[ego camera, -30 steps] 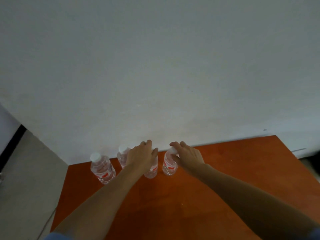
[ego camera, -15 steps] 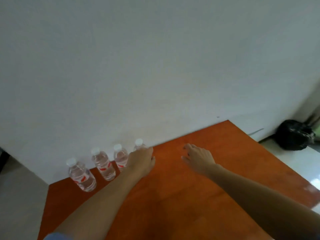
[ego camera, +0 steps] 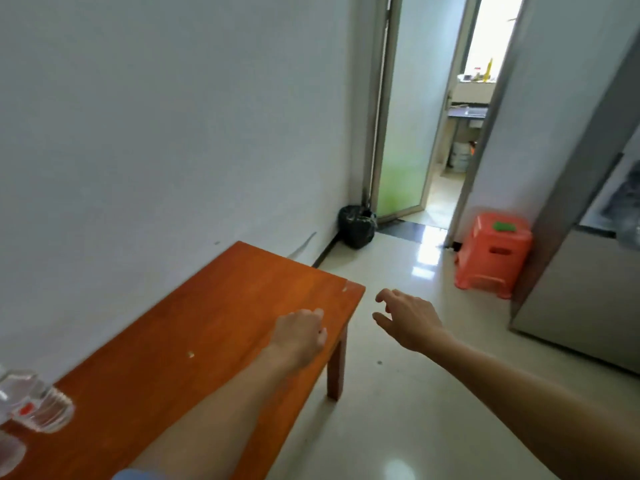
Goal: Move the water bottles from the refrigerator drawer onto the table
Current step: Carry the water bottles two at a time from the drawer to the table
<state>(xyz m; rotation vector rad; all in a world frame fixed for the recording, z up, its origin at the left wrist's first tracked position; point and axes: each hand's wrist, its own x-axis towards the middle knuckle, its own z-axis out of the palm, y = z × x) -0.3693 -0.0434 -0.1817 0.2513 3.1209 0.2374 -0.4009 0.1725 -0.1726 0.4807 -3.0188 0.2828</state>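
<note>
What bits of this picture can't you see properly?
Head view only.
- Clear plastic water bottles: cut off by the left edge, so uncountable.
- Tall grey refrigerator: cut off by the right edge, inside blurred, drawer not discernible.
- Small green thing on the orange plastic stool: too small to name.

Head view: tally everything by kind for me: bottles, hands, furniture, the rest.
Water bottles: 2, both cut by the edge
Hands: 2, left hand and right hand
Table: 1
Refrigerator: 1
Stool: 1
Black bag: 1
Total: 8
</note>
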